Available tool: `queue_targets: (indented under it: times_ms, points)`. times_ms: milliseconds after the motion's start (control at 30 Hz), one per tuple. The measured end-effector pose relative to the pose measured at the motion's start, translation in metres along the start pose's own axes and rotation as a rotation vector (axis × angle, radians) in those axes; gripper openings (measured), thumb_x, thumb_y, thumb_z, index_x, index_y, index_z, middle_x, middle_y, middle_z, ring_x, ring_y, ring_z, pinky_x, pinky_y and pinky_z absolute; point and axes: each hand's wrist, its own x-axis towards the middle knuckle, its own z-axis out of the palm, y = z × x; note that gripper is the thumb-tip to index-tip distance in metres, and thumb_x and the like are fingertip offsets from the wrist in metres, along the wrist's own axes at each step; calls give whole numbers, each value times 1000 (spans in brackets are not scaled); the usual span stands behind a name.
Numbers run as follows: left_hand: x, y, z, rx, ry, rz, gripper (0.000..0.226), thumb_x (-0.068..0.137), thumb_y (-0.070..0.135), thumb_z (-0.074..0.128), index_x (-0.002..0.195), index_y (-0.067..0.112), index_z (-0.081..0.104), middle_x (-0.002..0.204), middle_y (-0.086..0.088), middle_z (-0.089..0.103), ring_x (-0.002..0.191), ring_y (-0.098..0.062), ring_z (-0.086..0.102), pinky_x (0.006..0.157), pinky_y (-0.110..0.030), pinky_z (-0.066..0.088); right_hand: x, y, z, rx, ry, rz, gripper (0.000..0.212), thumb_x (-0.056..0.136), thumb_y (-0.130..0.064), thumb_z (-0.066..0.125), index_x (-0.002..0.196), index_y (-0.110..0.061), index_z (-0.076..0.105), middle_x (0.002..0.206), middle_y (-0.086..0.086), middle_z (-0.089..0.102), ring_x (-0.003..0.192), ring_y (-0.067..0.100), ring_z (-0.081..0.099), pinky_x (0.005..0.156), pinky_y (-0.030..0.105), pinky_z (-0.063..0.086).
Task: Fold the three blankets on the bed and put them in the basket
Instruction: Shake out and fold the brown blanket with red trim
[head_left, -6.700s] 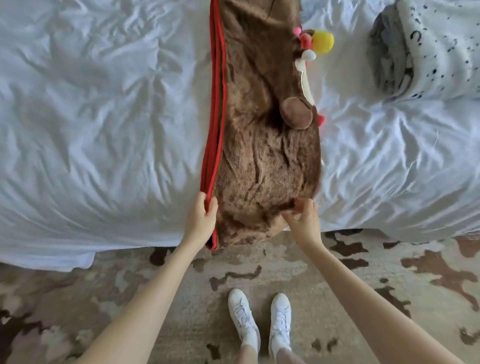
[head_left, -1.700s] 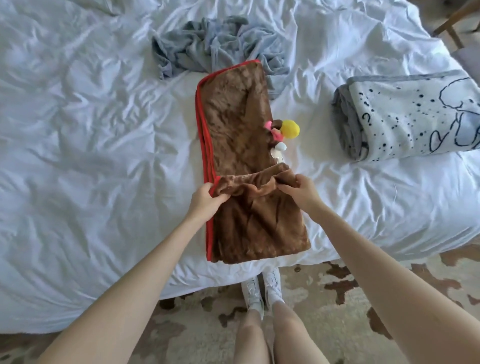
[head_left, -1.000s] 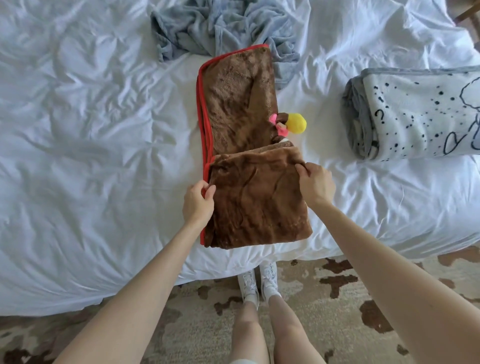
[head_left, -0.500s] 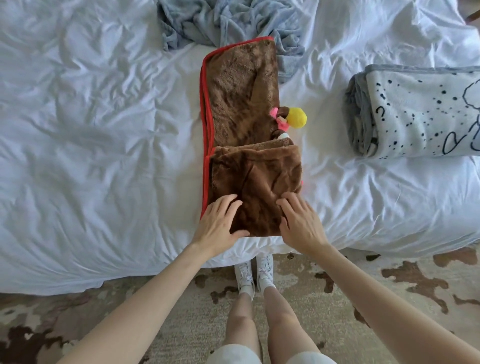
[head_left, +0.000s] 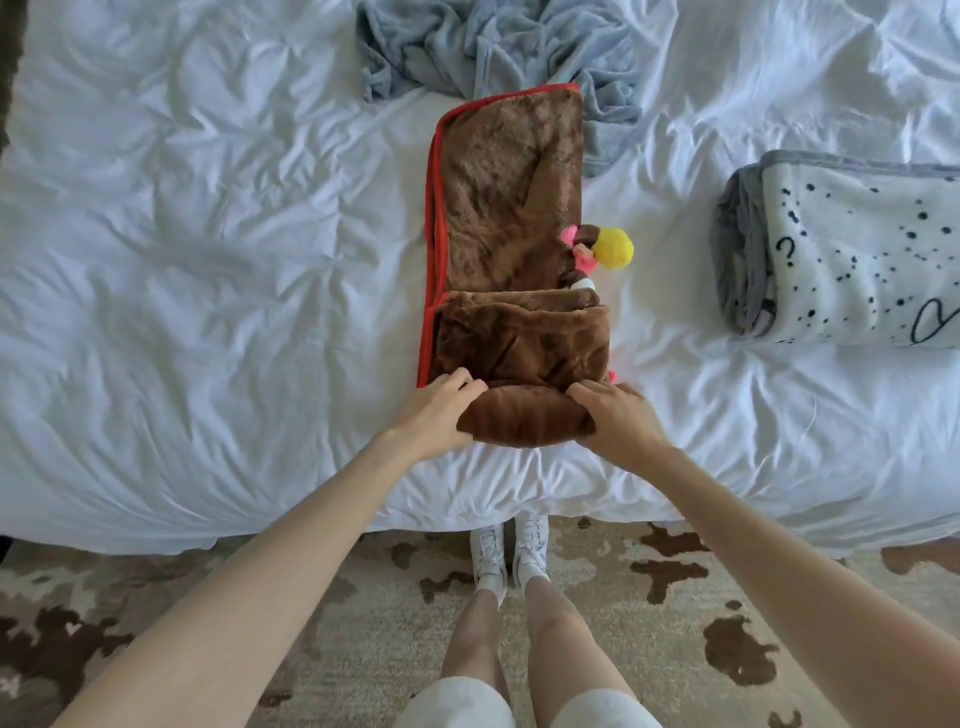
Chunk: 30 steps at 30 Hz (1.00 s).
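Head view: brown blanket (head_left: 509, 208), red-edged, lies lengthwise at frame centre on white bed (head_left: 208, 260). Left hand (head_left: 436, 410) and right hand (head_left: 618, 415) grip its near rolled end, fingers (head_left: 462, 384) curled over the fold. Grey-blue blanket (head_left: 493, 47) crumpled top centre; spotted blanket (head_left: 852, 254) folded, right edge.

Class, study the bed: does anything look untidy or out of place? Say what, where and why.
The grey-blue blanket at the far side lies crumpled, unfolded, unlike the folded spotted blanket on the right. A yellow pompom and pink trim poke out of the right edge of the brown blanket, breaking its straight fold.
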Motion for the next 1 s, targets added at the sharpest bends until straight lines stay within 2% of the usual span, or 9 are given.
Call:
queue_targets:
  times_ms: [67,167,267,433,567,633,767,900,1000]
  points:
    - [5,-3,-29,-51,-33,-16,44,76,22,72,117,21,56,109,3,46,94,-18,50,66,-33,45,9,-1,-28,122,-51,24,26,77,-39,70,96,-25,60,86,-10,64,81,19,60,76,31,45]
    - [15,-5,-77,-122,-111,-48,35,74,24,71,106,24,57,97,6,48,82,-15,51,58,-25,35,24,0,-69,253,-131,74,14,74,-33,67,81,-27,57,66,-9,56,71,21,55,62,29,37]
    - [28,-9,-124,-217,-100,-96,36,73,27,72,104,29,54,94,5,58,85,-17,57,65,-30,45,45,5,-109,421,-111,153,14,70,-24,69,70,-27,55,64,-6,55,70,21,53,62,33,43]
    - [59,-21,-194,-410,-34,-147,39,77,24,71,110,34,55,103,7,61,92,-5,57,69,-23,45,88,8,-168,608,39,189,8,77,-21,70,82,-16,69,70,-2,62,74,16,60,67,30,47]
    - [101,-44,-238,-590,57,-152,38,75,19,70,110,30,59,110,0,65,103,-17,62,90,-34,50,141,9,-203,758,98,278,28,82,-19,62,108,-20,73,92,5,73,88,18,65,81,37,53]
    - [127,-60,-255,-651,135,-165,32,79,17,73,104,33,61,108,0,66,102,-15,63,87,-31,48,174,12,-213,828,163,341,30,85,-19,60,113,-20,71,96,6,72,90,17,64,83,34,52]
    - [185,-92,-277,-764,348,-252,20,85,31,73,100,32,60,108,6,67,104,-11,62,80,-18,41,242,29,-222,845,248,476,23,89,-23,57,99,-4,66,85,4,61,79,16,55,65,28,43]
    - [233,-121,-270,-807,484,-371,55,84,52,69,126,23,49,128,7,52,115,-7,50,87,-17,36,306,49,-217,893,321,497,15,93,-27,56,97,-14,61,79,-6,58,84,16,57,68,26,44]
    - [261,-133,-244,-909,417,-482,80,80,54,72,140,16,36,139,1,40,125,-12,44,100,-28,38,340,61,-207,1005,344,634,45,87,-47,64,113,-11,54,99,-1,62,104,20,61,93,35,49]
